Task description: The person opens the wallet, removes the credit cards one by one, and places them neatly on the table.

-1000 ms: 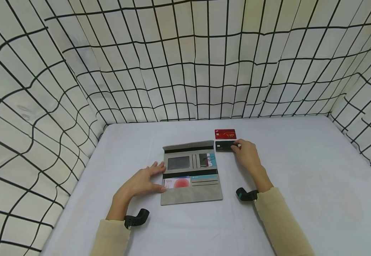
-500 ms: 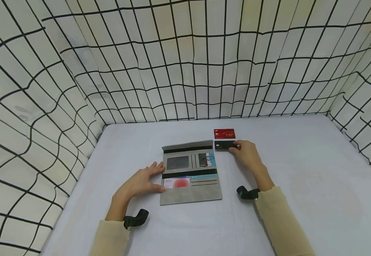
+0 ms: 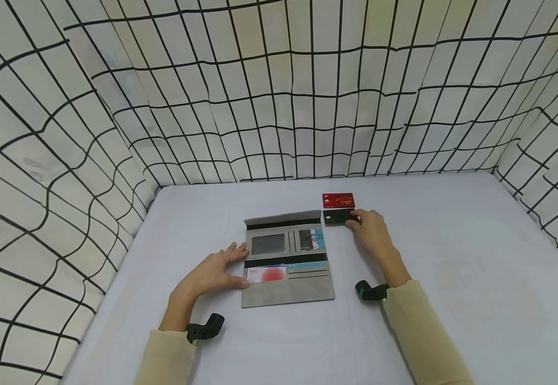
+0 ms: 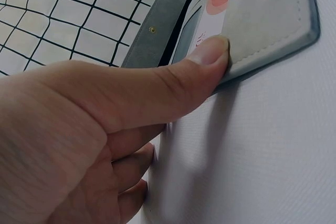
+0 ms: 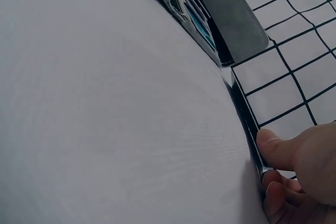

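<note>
An unfolded grey wallet [image 3: 288,293] lies in the middle of the head view, with several cards in its slots, among them a white one with a red circle [image 3: 273,274]. My left hand [image 3: 214,271] rests at its left side, fingers spread and straight. In the left wrist view, the thumb [image 4: 207,53] presses on the wallet's edge. Right of the wallet's top, my right hand [image 3: 374,235] pinches the right end of a black card [image 3: 338,216] between thumb and fingers. The right wrist view shows that card [image 5: 244,111] nearly edge-on. Its right end is partly hidden by the fingers.
A red card marked VIP [image 3: 339,200] lies just behind the black card. The white table [image 3: 462,278] carries these things. White walls with a black grid [image 3: 298,96] stand at its back and sides.
The black card has shifted slightly away from me, toward the red card, with my right hand still at its end. My left hand and the wallet keep their places.
</note>
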